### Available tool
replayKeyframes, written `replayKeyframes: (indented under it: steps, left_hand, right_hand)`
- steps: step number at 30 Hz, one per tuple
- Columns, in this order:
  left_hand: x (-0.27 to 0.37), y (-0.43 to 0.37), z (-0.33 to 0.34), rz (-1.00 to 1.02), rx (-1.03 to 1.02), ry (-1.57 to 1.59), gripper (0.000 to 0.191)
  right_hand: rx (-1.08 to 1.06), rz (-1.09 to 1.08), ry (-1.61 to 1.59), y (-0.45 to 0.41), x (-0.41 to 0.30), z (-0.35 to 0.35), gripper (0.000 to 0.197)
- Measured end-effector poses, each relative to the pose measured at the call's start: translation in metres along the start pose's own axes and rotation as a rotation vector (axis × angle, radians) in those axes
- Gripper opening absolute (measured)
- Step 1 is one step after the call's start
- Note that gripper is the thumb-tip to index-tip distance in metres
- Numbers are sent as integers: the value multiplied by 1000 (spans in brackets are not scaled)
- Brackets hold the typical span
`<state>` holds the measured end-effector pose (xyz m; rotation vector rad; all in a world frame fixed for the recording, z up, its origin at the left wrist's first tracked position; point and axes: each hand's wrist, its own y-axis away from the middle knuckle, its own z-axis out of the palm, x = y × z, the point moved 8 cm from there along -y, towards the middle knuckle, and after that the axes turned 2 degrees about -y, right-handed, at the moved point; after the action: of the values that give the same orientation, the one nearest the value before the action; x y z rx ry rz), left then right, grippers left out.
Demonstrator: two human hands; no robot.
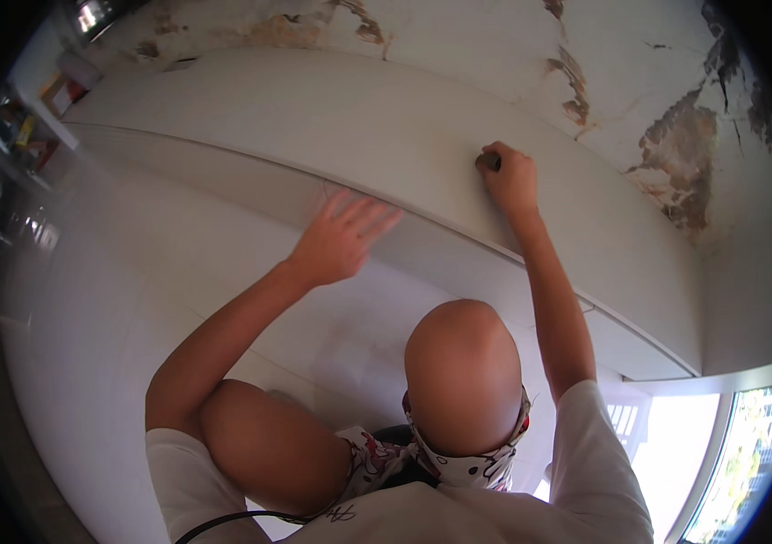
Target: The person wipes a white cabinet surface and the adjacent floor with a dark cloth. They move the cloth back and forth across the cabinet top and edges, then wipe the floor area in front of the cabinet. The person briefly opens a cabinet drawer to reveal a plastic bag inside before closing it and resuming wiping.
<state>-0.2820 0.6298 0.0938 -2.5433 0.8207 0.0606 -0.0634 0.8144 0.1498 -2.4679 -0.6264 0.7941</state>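
My right hand is closed around a small dark object, whose round end shows between thumb and fingers. What it is cannot be told. The hand is at the top surface of a long, low white cabinet. Blurred, with its fingers spread, my left hand is near the cabinet's front edge and holds nothing. Whether it touches the edge cannot be told. My bent knees, the right one nearer the cabinet, are between my arms.
Behind the cabinet rises a white wall panel with brown marble-like patches. Pale floor tiles lie below. Boxes stand at the far left, and a bright window is at the lower right. A black cable crosses my shirt.
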Motion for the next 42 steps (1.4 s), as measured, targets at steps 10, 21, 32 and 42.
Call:
replayKeyframes:
  steps: [10,21,32,42]
  left_hand:
    - [2,11,5,71,16,36,76]
    - [-12,22,1,-122,-7,-9,73]
    - [-15,37,2,-148,-54,-47,65]
    - [-14,28,-5,-139,-56,-78,69]
  right_hand:
    - [-386,-188,-548,17,-95,67,35]
    - [-416,-532,-478,23,-162,77,38]
    - [-439,-298,-487,81,-73,-34,40]
    - [-116,-230,-463,20,-96,-2,33]
